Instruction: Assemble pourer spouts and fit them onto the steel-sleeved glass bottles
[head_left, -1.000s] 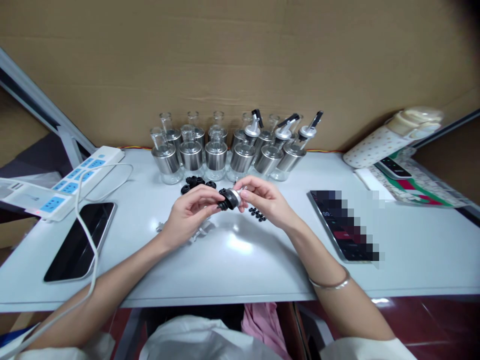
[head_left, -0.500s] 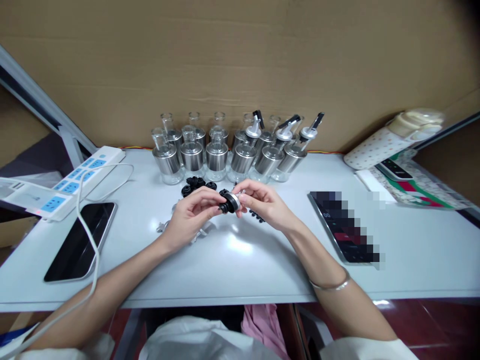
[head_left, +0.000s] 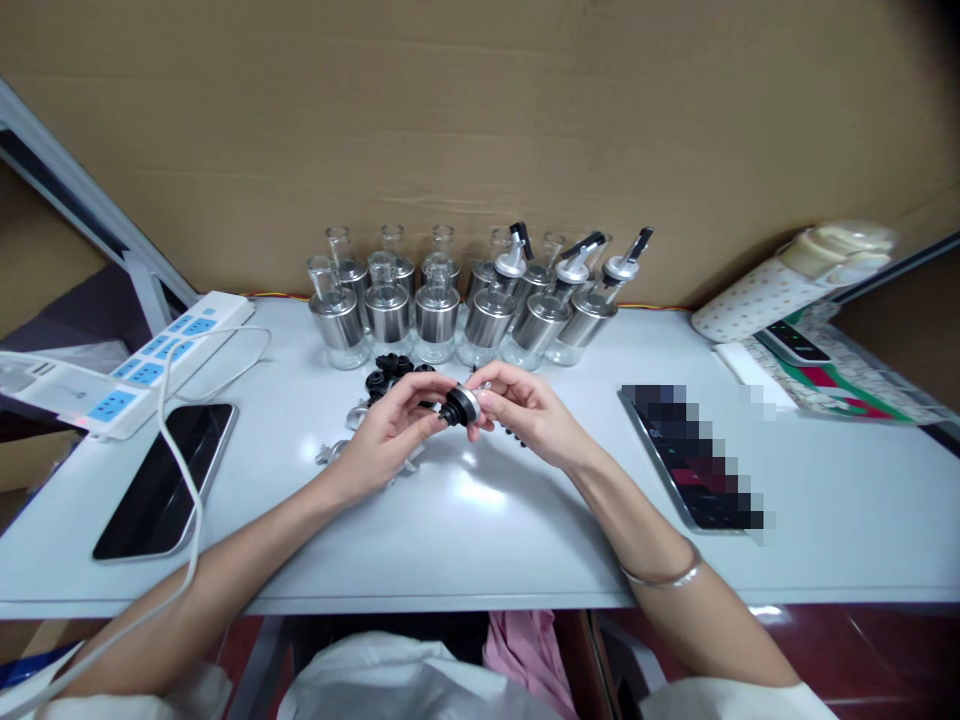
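Observation:
Between my hands, above the middle of the table, is a black stopper with a silver cap (head_left: 461,404). My left hand (head_left: 390,430) pinches its black ribbed end, and my right hand (head_left: 529,410) grips the silver side. Several black stoppers (head_left: 390,372) lie behind my left hand. Silver parts (head_left: 330,453) lie beside and partly under that hand. Small black pieces show partly behind my right hand. Several glass bottles with metal sleeves (head_left: 437,318) stand in two rows at the back; three at the right carry pourers (head_left: 575,262) with black flaps.
A power strip (head_left: 161,360) with a white cable and a dark phone (head_left: 166,480) lie at the left. On the right are another phone (head_left: 690,460), a dotted flask (head_left: 780,285) leaning on its side and a patterned pouch (head_left: 840,375). Cardboard (head_left: 450,120) stands behind the bottles.
The black stopper has tilted slightly between my fingers, and my left fingers have shifted along its ribbed end. The whole view has moved a little.

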